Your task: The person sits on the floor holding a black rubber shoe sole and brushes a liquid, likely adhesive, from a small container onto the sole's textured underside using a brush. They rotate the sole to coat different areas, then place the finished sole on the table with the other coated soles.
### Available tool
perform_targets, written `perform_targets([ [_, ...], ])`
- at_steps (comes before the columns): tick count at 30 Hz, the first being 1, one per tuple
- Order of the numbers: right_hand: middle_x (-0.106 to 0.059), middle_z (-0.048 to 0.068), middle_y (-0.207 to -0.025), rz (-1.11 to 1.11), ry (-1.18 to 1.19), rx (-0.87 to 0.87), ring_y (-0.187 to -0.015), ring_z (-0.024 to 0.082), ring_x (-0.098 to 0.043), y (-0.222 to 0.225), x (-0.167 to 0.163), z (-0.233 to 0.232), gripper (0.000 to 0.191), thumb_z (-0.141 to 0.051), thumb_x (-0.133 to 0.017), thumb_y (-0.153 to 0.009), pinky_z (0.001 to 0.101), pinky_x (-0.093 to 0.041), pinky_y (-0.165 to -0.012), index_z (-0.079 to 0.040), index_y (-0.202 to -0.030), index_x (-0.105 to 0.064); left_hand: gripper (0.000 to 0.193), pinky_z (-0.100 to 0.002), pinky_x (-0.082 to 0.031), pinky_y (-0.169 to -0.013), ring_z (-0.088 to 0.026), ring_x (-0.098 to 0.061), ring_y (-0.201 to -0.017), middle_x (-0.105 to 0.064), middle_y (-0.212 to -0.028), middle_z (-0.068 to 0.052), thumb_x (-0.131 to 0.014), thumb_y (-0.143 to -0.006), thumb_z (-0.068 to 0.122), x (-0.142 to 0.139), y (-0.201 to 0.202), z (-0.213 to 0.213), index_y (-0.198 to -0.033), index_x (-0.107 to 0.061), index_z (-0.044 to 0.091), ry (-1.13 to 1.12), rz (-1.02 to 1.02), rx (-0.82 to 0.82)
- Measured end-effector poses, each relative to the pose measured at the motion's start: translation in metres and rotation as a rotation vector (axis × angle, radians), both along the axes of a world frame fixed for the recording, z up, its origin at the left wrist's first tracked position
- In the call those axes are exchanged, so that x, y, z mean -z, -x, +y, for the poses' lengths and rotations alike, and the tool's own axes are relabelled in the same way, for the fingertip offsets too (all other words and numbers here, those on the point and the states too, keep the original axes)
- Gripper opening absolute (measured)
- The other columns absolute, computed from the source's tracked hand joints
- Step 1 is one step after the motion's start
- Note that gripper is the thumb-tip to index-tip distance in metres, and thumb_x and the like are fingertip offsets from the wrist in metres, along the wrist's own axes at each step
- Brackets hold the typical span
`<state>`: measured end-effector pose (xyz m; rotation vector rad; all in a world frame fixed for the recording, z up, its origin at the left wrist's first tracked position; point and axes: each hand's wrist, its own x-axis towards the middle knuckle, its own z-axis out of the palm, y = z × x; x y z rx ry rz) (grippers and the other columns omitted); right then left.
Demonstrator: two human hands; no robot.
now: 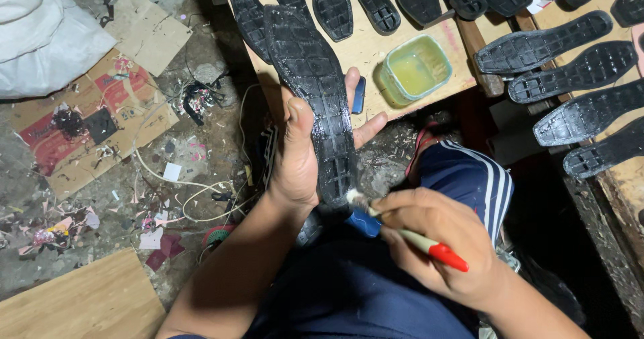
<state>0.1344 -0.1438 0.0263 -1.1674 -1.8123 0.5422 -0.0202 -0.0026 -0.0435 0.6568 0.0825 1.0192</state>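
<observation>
The left hand [295, 161] is gripping a black rubber shoe sole [314, 91] from underneath, thumb lying along its edge, holding it tread-up over the person's lap. The right hand [439, 238] is pinching a red-handled brush [402, 232], its bristles touching the sole's near end. Just beyond the sole, a green tub of yellowish glue [412, 69] is sitting on the wooden surface [369, 47] among more black soles [543, 44].

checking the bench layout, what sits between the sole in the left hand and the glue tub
In the head view, only bare wooden board separates the held sole from the glue tub.
</observation>
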Motion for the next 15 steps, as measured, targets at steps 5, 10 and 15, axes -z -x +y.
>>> perform_targets([
  [5, -0.073, 0.016, -0.111, 0.096, 0.046, -0.016, -0.094, 0.022, -0.078, -0.006, -0.001, -0.01, 0.022, 0.004, -0.071, -0.084, 0.0297, -0.063, -0.082, -0.001, -0.104, -0.065, 0.068, -0.062, -0.043, -0.121, -0.025, -0.027, -0.161, -0.037, -0.162, -0.002, -0.06, -0.107, 0.051, 0.007, 0.0, -0.002, -0.162, -0.03, 0.024, 0.024, -0.012, 0.032],
  [10, -0.071, 0.023, -0.12, 0.099, 0.077, 0.087, -0.1, 0.026, -0.075, -0.012, 0.011, -0.015, 0.021, 0.005, -0.07, -0.082, 0.0333, -0.059, -0.088, 0.001, -0.102, -0.067, 0.065, -0.059, -0.044, -0.122, -0.022, -0.03, -0.161, -0.044, -0.159, -0.003, -0.051, -0.107, 0.058, 0.006, 0.0, -0.005, -0.158, -0.039, 0.019, 0.149, -0.053, 0.122],
  [15, -0.073, 0.019, -0.121, 0.382, 0.114, -0.011, -0.105, 0.025, -0.075, -0.017, 0.029, -0.02, 0.019, 0.006, -0.069, -0.087, 0.0357, -0.06, -0.093, -0.001, -0.104, -0.066, 0.064, -0.059, -0.047, -0.117, -0.023, -0.037, -0.154, -0.053, -0.149, -0.007, -0.046, -0.112, 0.061, 0.003, 0.003, -0.004, -0.151, -0.049, 0.01, 0.231, -0.168, 0.199],
])
